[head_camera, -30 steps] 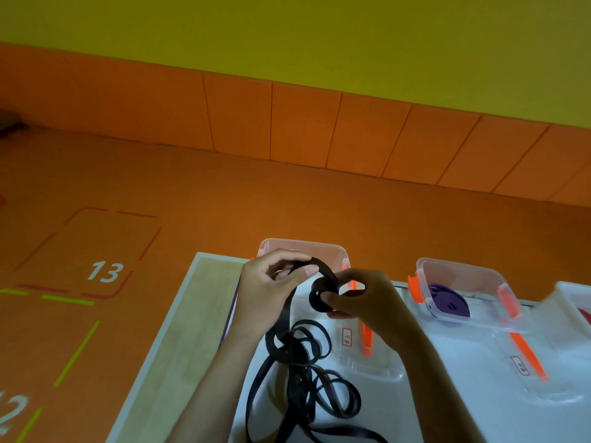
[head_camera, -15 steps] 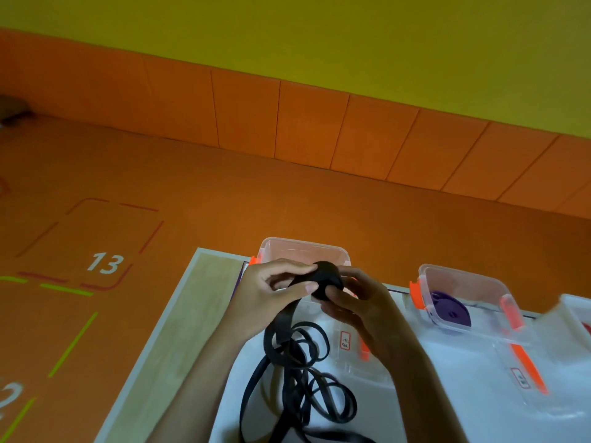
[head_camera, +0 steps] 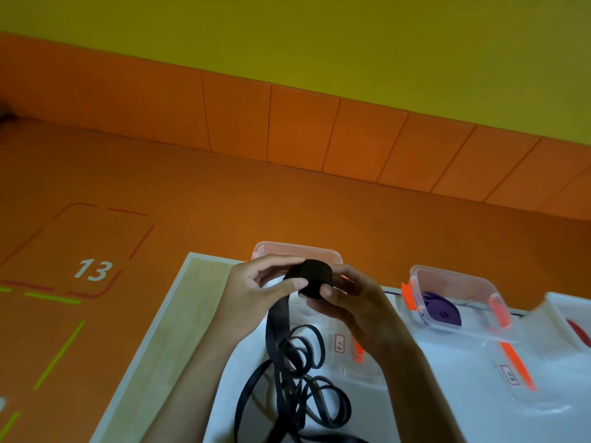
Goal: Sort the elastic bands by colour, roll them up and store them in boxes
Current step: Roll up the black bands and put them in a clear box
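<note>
Black roll: a small coil of black elastic band (head_camera: 315, 279) is pinched between both hands, above the near rim of the clear box behind them.
Loose band: a tail of the same band drops from the roll, under the left thumb, into tangled loops (head_camera: 297, 372) on the bench below the wrists.
Open room: left of the left hand lies a bare pale wood strip of bench (head_camera: 166, 330) running to the bench's white edge; below the right hand a clear lid with an orange clip (head_camera: 358, 353) crowds the loops.
Left hand (head_camera: 256, 292): fingers curled over the roll's left side, thumb pressed on the band, clamped on it.
Right hand (head_camera: 348, 302): fingers closed around the roll's right and underside, gripping it.
Boxes: clear box (head_camera: 297, 251) just behind the hands; to the right of the right hand, well apart, a second box (head_camera: 454, 282) holds a purple roll (head_camera: 441, 311).
Room: orange floor (head_camera: 224, 203) with a painted "13", orange skirting, yellow-green wall.
</note>
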Motion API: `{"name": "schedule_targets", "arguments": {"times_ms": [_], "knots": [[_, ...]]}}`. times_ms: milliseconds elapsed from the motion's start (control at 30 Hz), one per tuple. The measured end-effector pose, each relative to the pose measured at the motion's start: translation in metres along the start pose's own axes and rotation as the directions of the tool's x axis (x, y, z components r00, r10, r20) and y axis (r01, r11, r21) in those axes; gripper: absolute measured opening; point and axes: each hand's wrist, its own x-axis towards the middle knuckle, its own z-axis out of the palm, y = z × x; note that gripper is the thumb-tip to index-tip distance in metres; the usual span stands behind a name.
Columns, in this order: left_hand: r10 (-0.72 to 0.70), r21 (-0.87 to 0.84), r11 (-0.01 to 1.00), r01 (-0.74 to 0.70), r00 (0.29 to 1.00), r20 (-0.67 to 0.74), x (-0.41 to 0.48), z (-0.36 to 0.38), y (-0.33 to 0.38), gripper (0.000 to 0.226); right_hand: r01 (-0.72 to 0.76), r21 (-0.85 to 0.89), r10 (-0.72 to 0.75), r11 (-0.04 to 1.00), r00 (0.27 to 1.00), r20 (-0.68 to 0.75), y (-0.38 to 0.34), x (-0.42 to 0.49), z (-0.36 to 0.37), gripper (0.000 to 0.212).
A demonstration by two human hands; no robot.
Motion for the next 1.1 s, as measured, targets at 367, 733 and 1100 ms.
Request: {"name": "schedule_targets", "arguments": {"times_ms": [367,733,1100], "knots": [[-0.05,-0.026,0.998,0.051,0.999,0.013,0.004,-0.001,-0.002,0.048,0.171,-0.536,-0.217,0.826,0.976,-0.022,-0.007,-0.001,-0.009,0.036],[0.11,0.026,0.994,-0.11,0.994,-0.02,0.013,0.008,0.024,0.04,0.135,-0.031,-0.136,0.99,0.989,-0.061,-0.017,0.001,0.018,0.042],[0.083,0.004,0.997,-0.083,0.995,0.056,0.014,0.012,0.029,0.04,0.111,-0.195,-0.137,0.975,0.983,-0.125,-0.04,-0.002,0.024,0.048]]}}
